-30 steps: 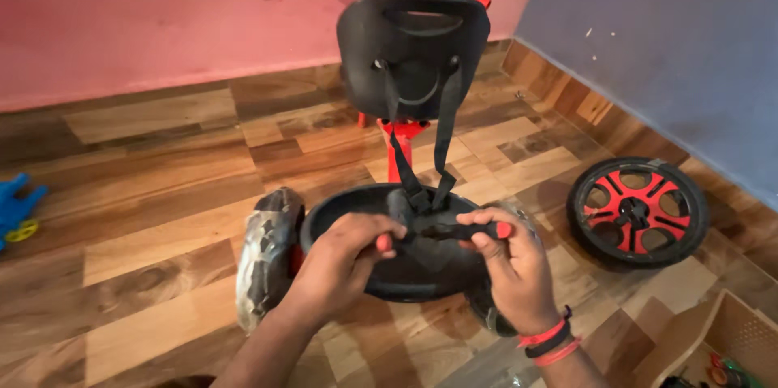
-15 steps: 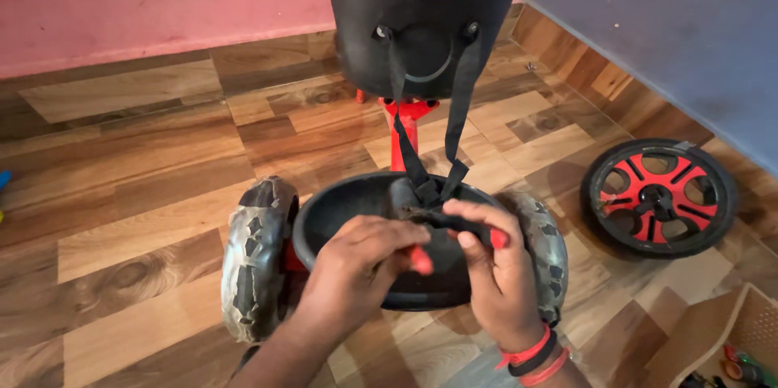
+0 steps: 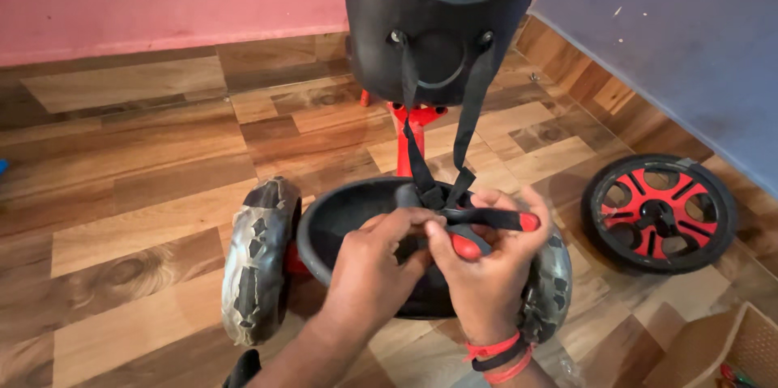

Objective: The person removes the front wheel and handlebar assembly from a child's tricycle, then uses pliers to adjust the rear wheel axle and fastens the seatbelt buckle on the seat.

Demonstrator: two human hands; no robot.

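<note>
Hands have moved closer over the seat [image 3: 340,218]: left hand [image 3: 373,270] pinches the buckle [image 3: 463,244], right hand [image 3: 490,275] grips the strap [image 3: 486,218].

I see open floor [image 3: 130,161] left, free pass. Seat back [image 3: 438,23] w/ straps [image 3: 417,161] blocks ahead. Loose wheel [image 3: 658,211] right; basket [image 3: 729,351] crowds near-right corner.

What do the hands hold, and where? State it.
Both hands grip the black harness strap of the tricycle seat at its red buckle end: right hand pinches beside the buckle, left hand fingers meet it there.
</note>
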